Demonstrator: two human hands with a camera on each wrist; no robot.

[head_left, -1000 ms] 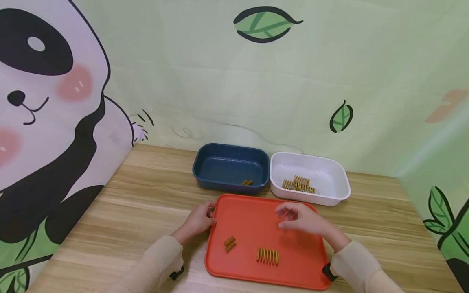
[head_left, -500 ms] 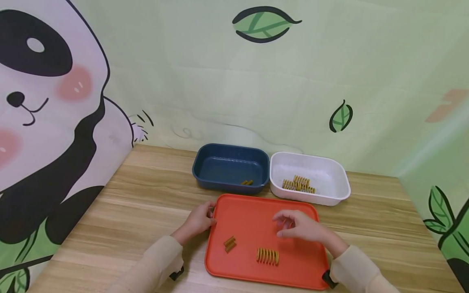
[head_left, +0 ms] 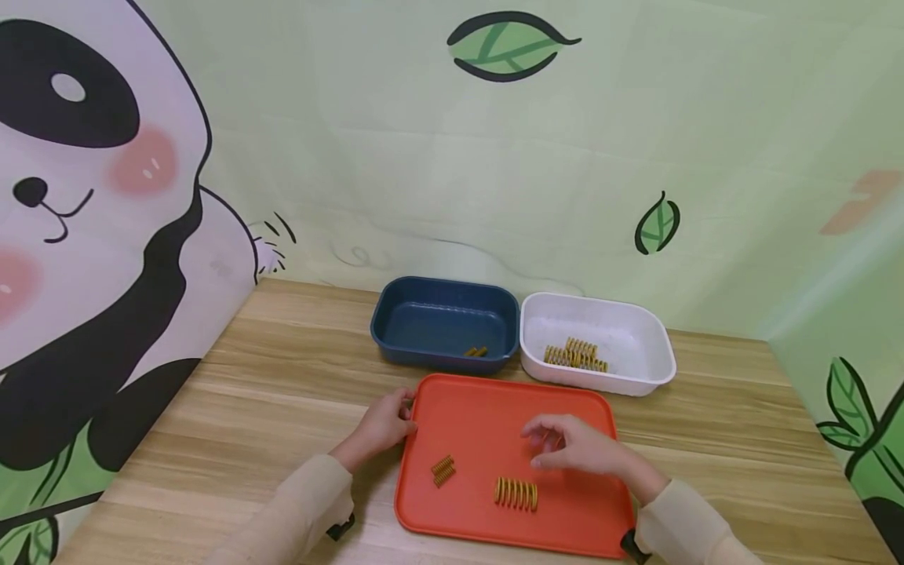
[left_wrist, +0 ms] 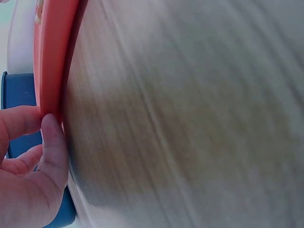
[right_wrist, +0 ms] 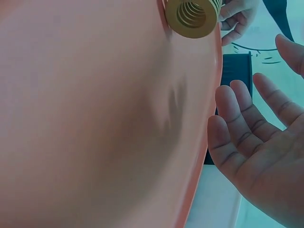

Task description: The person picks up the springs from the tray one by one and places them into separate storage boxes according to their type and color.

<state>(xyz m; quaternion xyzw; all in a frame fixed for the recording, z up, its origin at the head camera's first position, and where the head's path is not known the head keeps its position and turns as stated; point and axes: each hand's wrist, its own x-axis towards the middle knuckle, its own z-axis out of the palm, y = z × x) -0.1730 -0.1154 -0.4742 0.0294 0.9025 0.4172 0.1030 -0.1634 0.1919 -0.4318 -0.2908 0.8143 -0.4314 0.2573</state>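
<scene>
A red tray (head_left: pixel 487 439) lies on the wooden table, and my left hand (head_left: pixel 384 421) pinches its left rim between thumb and finger, as the left wrist view shows. Over the tray's right half hovers my right hand (head_left: pixel 575 447), fingers loosely bent and holding nothing. Below its fingertips lies a large yellow coil spring (head_left: pixel 516 494); the right wrist view looks into the end of this spring (right_wrist: pixel 192 18). Small coil springs (head_left: pixel 443 471) lie side by side at the tray's left.
Behind the tray, a dark blue bin (head_left: pixel 445 357) holds a couple of small springs (head_left: pixel 476 352). Right beside it stands a white bin (head_left: pixel 636 383) with several larger springs (head_left: pixel 575 357). A printed panda-and-leaf backdrop (head_left: pixel 424 157) closes off the back.
My right hand has come down and slightly left, from the tray's far edge toward the large spring. My left hand, the tray and the springs have stayed put.
</scene>
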